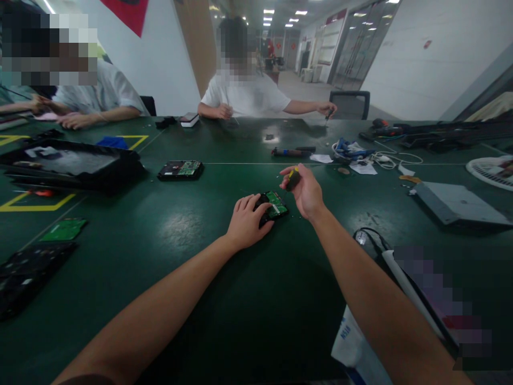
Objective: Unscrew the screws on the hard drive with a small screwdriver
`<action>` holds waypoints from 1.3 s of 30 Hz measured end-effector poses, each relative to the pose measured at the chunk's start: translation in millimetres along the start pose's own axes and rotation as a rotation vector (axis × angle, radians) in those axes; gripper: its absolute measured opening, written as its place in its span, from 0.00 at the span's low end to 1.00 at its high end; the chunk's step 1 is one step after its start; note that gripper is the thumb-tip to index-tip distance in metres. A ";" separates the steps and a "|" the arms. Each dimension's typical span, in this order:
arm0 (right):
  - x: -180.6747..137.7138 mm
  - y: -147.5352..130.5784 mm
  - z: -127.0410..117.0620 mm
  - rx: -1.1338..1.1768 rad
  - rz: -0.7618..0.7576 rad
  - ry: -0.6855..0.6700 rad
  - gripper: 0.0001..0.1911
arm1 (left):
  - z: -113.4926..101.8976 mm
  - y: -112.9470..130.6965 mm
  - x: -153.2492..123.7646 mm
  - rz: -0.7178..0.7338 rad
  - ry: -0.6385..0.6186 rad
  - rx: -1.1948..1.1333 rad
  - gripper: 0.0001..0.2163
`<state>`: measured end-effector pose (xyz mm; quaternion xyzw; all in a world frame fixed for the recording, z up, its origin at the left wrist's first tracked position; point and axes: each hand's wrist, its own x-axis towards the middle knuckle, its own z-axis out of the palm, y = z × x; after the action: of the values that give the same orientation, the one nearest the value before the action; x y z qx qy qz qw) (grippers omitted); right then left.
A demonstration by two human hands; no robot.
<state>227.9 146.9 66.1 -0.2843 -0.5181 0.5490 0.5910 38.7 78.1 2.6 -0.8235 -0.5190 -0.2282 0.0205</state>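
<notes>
"Two bare hands reach over the green tabletop (192, 278); where is the hard drive (277, 204) between them?"

"It lies flat on the table, circuit-board side up, under the fingers of the left hand (249, 218) and just short of the right hand (308, 193)."

"How does the left one hold it?"

"Half curled, fingers spread across the drive's left part, thumb along its near edge. It has hold of the drive against the table, and the right part of the green board shows uncovered."

"And the right?"

"Raised just beyond and to the right of the drive, apart from it, fingers closed loosely around a yellow-and-black tool handle (294, 179). I cannot make out the tool's tip."

"Anything similar nearby?"

"A second hard drive (181, 170) lies farther off to the left, well apart from both hands. A loose green circuit board (64, 230) sits at the far left, and across the table a person in a white shirt (250, 96) is seated."
</notes>
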 end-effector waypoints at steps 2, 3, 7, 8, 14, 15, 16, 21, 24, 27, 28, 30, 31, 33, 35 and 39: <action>0.2 0.2 -0.1 -0.029 -0.012 0.019 0.21 | -0.1 0.1 -0.1 0.002 0.002 0.002 0.24; 0.0 0.2 0.1 -0.039 -0.014 0.033 0.18 | -0.2 0.1 -0.2 0.002 0.005 0.003 0.24; -1.4 -0.5 1.8 -0.044 -0.019 0.044 0.15 | -0.8 0.4 -0.6 0.005 0.013 0.001 0.23; -1.8 -0.7 2.1 -0.037 -0.020 0.031 0.15 | -0.9 0.4 -0.7 0.006 0.012 -0.001 0.23; -2.5 -4.2 3.5 -0.036 0.000 -0.025 0.19 | 0.4 0.1 -0.4 0.001 0.008 -0.002 0.24; -2.7 -5.0 4.2 -0.050 -0.004 -0.021 0.18 | 0.6 0.1 -0.4 0.001 0.008 0.001 0.24; -3.0 -5.7 5.0 -0.065 -0.007 -0.014 0.17 | 0.7 0.0 -0.4 0.002 0.007 0.005 0.24; -4.3 -6.2 7.3 -0.097 -0.003 0.028 0.17 | 0.0 -0.3 -0.7 0.004 0.006 -0.002 0.24; -3.8 -5.8 5.5 -0.075 -0.006 0.024 0.18 | -0.8 -0.4 -0.4 -0.001 0.003 -0.020 0.24; -3.0 -6.4 3.3 -0.071 -0.018 0.004 0.17 | -1.1 -0.2 -0.2 -0.006 0.001 -0.031 0.24; -2.7 -6.6 3.0 -0.073 -0.020 0.002 0.17 | -1.2 -0.1 -0.1 -0.006 0.001 -0.032 0.24; -2.4 -6.8 3.1 -0.071 -0.016 0.002 0.18 | -1.1 0.2 -0.1 -0.004 -0.001 -0.029 0.24; -2.4 -6.6 3.5 -0.064 -0.011 0.004 0.19 | -1.0 0.4 -0.1 -0.004 -0.002 -0.025 0.24; -2.3 -6.0 4.4 -0.037 0.002 0.011 0.23 | -0.8 0.6 -0.2 -0.005 -0.003 -0.021 0.24; -2.3 -5.1 4.6 -0.021 0.000 0.009 0.26 | -0.6 0.6 -0.4 -0.007 -0.003 -0.022 0.24; -1.9 -3.5 3.5 -0.077 -0.048 0.009 0.20 | -0.7 0.6 -0.5 -0.004 0.003 -0.021 0.24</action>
<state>226.2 143.5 69.8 -0.2967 -0.5429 0.5132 0.5949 38.9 77.2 3.2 -0.8222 -0.5182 -0.2349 0.0124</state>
